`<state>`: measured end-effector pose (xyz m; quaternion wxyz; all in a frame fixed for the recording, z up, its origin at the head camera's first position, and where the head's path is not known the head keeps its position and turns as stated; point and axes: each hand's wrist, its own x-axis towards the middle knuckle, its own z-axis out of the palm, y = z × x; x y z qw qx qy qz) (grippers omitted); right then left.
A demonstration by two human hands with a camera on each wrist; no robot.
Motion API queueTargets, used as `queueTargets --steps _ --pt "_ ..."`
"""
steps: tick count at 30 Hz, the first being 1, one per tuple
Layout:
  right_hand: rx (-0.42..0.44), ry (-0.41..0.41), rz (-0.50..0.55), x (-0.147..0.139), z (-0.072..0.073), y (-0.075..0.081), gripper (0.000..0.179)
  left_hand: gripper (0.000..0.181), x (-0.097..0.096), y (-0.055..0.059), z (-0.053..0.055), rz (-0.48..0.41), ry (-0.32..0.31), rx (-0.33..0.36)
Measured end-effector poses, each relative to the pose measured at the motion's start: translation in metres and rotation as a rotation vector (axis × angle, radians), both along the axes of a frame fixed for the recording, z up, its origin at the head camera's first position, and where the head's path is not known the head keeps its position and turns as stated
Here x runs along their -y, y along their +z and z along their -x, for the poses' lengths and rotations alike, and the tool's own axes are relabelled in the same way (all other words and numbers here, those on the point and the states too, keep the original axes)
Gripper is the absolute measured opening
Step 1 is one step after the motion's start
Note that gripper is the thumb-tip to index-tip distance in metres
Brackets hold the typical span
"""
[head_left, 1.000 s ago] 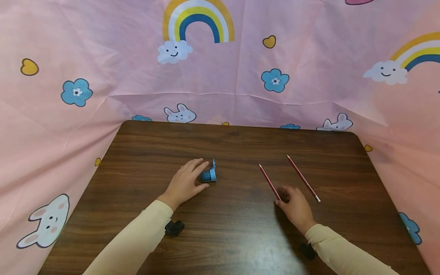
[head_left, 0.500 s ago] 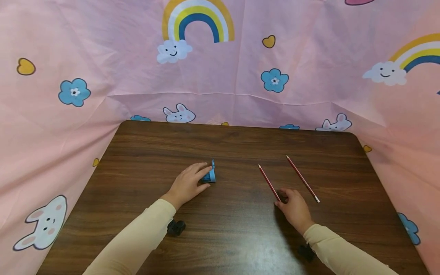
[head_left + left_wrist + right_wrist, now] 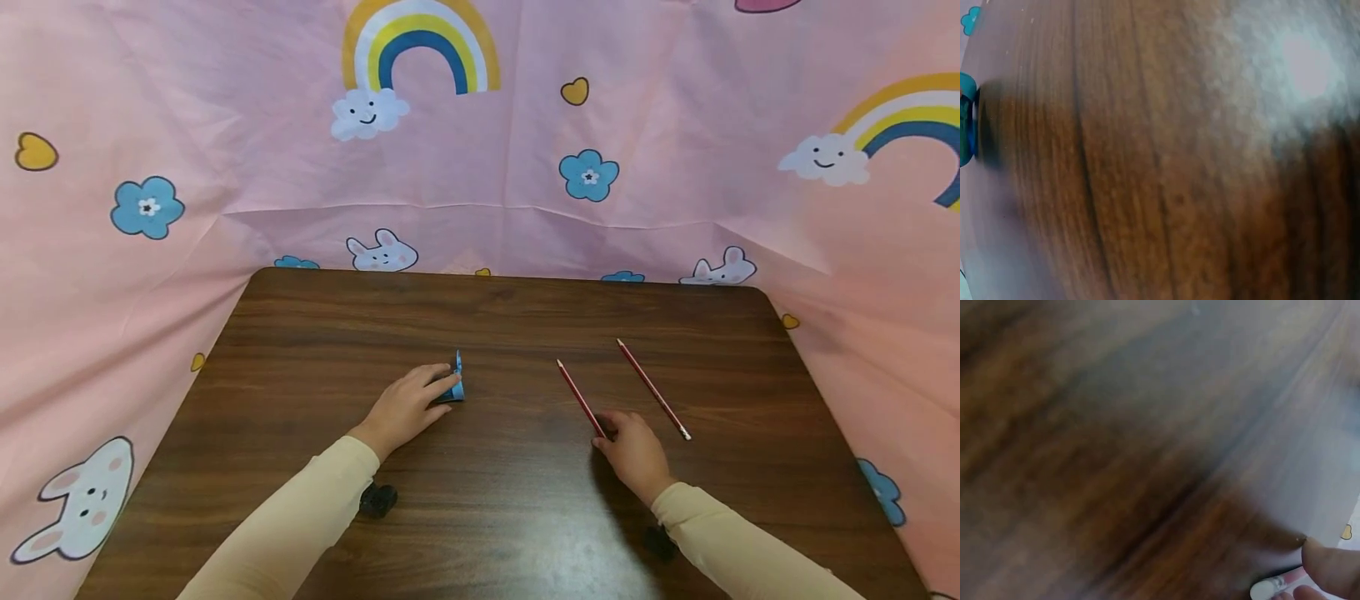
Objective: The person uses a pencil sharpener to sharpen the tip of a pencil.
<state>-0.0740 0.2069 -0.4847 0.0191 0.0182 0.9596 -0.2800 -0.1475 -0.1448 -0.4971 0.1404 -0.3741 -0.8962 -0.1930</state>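
Note:
On the left of the table, my left hand [image 3: 405, 411] holds a small blue pencil sharpener [image 3: 458, 390], fingers over its body and thumb on the near side. Its flip lid stands raised, and the hand hides most of the body. Only a blue edge of the sharpener [image 3: 966, 125] shows in the left wrist view. To the right, my right hand [image 3: 637, 454] pinches a red pencil [image 3: 577, 398] near its rear end, the point facing away from me. In the right wrist view the pencil's white eraser [image 3: 1264, 590] shows beside the thumb [image 3: 1333, 572].
A second red pencil [image 3: 654, 389] lies right of the held one, roughly parallel, its eraser end nearer me. Both rest on a dark wooden table [image 3: 495, 317]. Pink printed cloth [image 3: 285, 150] hangs behind and at the sides. Black cameras sit at both wrists.
My left fingers have come forward and closed over the blue pencil sharpener, covering more of it. The right hand keeps its pinch on the pencil. The head view has shifted slightly.

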Motion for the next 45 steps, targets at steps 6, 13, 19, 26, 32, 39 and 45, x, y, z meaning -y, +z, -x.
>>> queueTargets --steps 6,13,19,26,32,39,45 --pt "0.000 0.016 -0.018 0.001 0.003 0.000 0.031 0.051 0.002 -0.003 0.000 0.005 -0.007 0.010" --pt "0.010 0.002 -0.027 0.000 0.005 -0.001 0.027 0.051 0.001 -0.005 0.002 0.011 -0.002 0.033" --pt "0.000 0.015 -0.017 0.000 0.008 0.001 0.018 0.051 0.000 -0.004 0.001 0.019 0.011 0.047" --pt "0.049 0.032 0.002 0.000 0.012 0.008 0.014 0.048 -0.002 -0.001 0.001 -0.007 0.013 0.032" --pt "0.112 0.029 0.002 -0.003 0.015 0.012 0.017 0.048 -0.003 -0.002 0.002 -0.025 0.018 0.024" --pt "0.136 -0.025 0.017 -0.008 0.016 0.014 0.028 0.047 -0.001 0.002 0.000 -0.090 0.057 0.036" --pt "0.052 -0.029 0.051 -0.015 0.019 0.015 0.026 0.047 0.000 0.015 0.000 -0.172 0.088 0.025"
